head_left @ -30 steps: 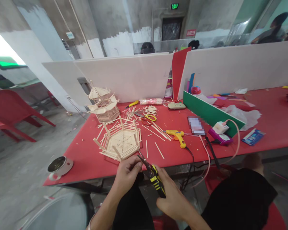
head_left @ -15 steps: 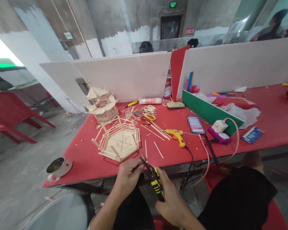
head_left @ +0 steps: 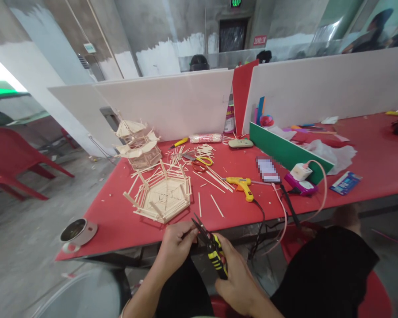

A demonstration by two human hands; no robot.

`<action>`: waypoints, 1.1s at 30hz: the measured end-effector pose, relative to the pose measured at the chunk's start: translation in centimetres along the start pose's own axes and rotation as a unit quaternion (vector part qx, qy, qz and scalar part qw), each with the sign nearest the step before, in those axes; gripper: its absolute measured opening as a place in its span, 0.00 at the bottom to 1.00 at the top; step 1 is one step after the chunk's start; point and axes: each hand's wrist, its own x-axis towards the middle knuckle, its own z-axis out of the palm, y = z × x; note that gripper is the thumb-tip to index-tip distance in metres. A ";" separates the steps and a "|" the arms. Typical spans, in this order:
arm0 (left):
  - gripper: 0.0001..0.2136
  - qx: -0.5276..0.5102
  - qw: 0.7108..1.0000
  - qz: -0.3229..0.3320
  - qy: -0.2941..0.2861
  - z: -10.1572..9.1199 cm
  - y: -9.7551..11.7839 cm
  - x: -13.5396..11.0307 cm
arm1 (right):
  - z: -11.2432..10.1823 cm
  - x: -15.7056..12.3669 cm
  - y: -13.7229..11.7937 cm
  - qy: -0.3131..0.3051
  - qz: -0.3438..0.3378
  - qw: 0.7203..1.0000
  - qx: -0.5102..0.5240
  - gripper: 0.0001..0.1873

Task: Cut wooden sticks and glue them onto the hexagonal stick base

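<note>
My right hand (head_left: 234, 274) is closed round the yellow and black handles of a pair of cutting pliers (head_left: 211, 248), below the front edge of the red table (head_left: 119, 221). Its dark jaws point up and left toward my left hand (head_left: 176, 244). My left hand is pinched at the jaws, and what it holds is too small to make out. Just beyond both hands a flat hexagonal stick frame (head_left: 162, 195) lies on the table. A stick pagoda model (head_left: 138, 145) stands behind it.
Loose wooden sticks (head_left: 199, 162), scissors (head_left: 198, 162), a yellow glue gun (head_left: 241, 185) with its cable, a phone (head_left: 267, 169) and a power strip (head_left: 301, 179) lie on the table. White partition boards (head_left: 172, 104) back it. A metal bowl (head_left: 75, 230) sits at the front left corner. Red chair (head_left: 9, 159) at left.
The view has drifted slightly. My hands and the pliers have stayed close together at the table edge, shifting a little up in the picture.
</note>
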 end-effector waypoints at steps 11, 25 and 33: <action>0.20 -0.157 0.975 -0.079 -0.134 -0.9 -0.5 0.3 | 0.3 -0.7 2.7 -0.026 -0.010 0.998 -0.065 0.54; 0.19 -0.113 0.988 -0.067 -0.081 -1.2 -0.6 0.5 | 0.2 -0.4 2.0 0.037 0.017 0.999 0.018 0.47; 0.08 -0.079 0.995 0.001 0.053 -1.0 -0.6 0.9 | -3.2 7.2 -0.9 0.101 0.045 0.923 -0.369 0.38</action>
